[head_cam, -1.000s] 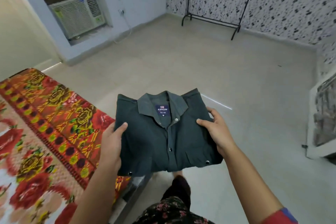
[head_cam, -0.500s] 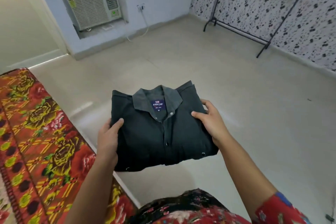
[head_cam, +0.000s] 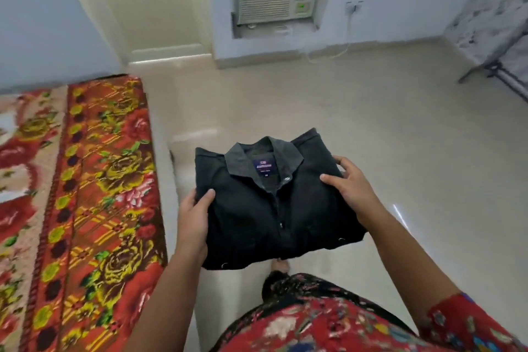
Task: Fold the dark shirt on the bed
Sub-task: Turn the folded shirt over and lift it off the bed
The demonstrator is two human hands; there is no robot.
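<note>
From the head camera, the folded dark shirt (head_cam: 274, 208) is held flat in the air above the floor (head_cam: 371, 123), just right of the bed (head_cam: 85, 194). The left hand (head_cam: 194, 223) and right hand (head_cam: 351, 186) each grip one side edge, thumbs on top, fingers curled underneath.

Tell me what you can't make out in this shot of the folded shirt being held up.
- Underside of the dark shirt, head view: hidden by its own folded front.
- Fingers of the left hand and right hand: mostly tucked behind the shirt; only the thumbs and a few fingertips show.
- Collar label: text blurred, unreadable.
- Bed: cut off by the left and bottom edges.
- Black rack: cut off at the right edge, blurred.
</note>
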